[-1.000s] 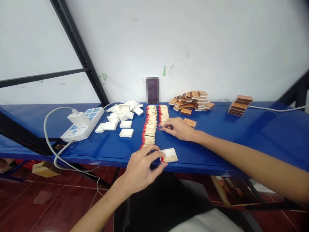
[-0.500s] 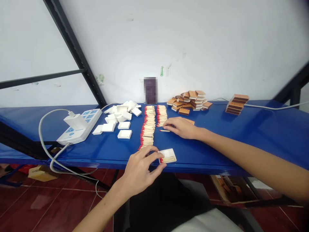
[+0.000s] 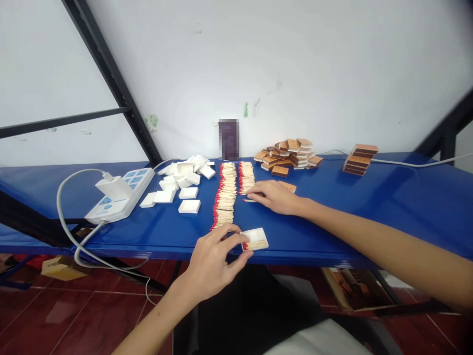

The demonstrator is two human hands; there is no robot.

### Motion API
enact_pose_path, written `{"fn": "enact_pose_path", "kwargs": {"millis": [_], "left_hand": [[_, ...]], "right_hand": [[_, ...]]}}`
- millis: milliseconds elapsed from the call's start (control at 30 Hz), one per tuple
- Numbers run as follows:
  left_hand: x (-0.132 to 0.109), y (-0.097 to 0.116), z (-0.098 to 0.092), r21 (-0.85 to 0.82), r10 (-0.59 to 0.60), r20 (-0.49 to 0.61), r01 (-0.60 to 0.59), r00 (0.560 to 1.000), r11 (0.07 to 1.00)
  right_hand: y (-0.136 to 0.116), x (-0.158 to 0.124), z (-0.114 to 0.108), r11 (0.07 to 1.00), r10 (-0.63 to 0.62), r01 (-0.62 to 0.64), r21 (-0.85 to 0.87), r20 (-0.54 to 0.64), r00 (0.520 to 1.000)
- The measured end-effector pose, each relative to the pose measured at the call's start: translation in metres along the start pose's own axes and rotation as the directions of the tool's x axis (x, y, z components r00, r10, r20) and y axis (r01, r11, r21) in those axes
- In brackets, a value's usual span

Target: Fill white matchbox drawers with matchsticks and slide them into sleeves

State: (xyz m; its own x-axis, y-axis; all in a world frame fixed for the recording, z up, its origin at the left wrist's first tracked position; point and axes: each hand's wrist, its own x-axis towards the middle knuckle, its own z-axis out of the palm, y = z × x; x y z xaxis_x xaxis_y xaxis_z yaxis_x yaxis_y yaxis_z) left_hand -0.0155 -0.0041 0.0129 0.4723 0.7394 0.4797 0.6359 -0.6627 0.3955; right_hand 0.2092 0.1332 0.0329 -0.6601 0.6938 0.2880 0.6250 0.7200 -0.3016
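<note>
At the shelf's front edge, my left hand [image 3: 218,256] grips the left end of a white matchbox tray [image 3: 257,233] between thumb and fingers. Several red-headed matches lie along the tray's near side. My right hand [image 3: 275,197] has its fingertips pressed together at the near end of the shorter row of matches [image 3: 246,176]; what they hold, if anything, is hidden. Under those fingers a single match [image 3: 250,200] lies on the blue surface. A longer row of matches [image 3: 226,192] runs between the two hands' left side and the white trays [image 3: 181,170].
A power strip [image 3: 125,197] with a plugged charger and looping white cable stands left. Orange matchboxes [image 3: 291,153] are piled at the back, with a small stack [image 3: 360,159] farther right. A dark pixelated upright object [image 3: 229,139] leans at the wall.
The whole view has shifted slightly. Both hands keep nearly the same places, my left hand still on the tray and my right hand by the shorter match row.
</note>
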Motion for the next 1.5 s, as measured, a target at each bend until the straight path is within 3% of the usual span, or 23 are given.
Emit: {"fn": "enact_pose_path", "kwargs": {"millis": [400,967,1500], "left_hand": [[-0.001,0.0,-0.001,-0.013,0.002,0.0,-0.002,1.0,1.0],[-0.001,0.0,0.0,-0.005,0.01,-0.008,-0.011,1.0,1.0],[0.0,-0.001,0.0,-0.001,0.014,-0.011,-0.014,1.0,1.0]], "right_hand": [[-0.002,0.001,0.0,1.0,-0.008,0.008,0.015,-0.022,1.0],[0.006,0.003,0.009,0.988,0.088,-0.072,0.137,-0.112,0.99],[-0.003,0.006,0.002,0.976,0.177,-0.172,0.136,-0.027,0.984]]}}
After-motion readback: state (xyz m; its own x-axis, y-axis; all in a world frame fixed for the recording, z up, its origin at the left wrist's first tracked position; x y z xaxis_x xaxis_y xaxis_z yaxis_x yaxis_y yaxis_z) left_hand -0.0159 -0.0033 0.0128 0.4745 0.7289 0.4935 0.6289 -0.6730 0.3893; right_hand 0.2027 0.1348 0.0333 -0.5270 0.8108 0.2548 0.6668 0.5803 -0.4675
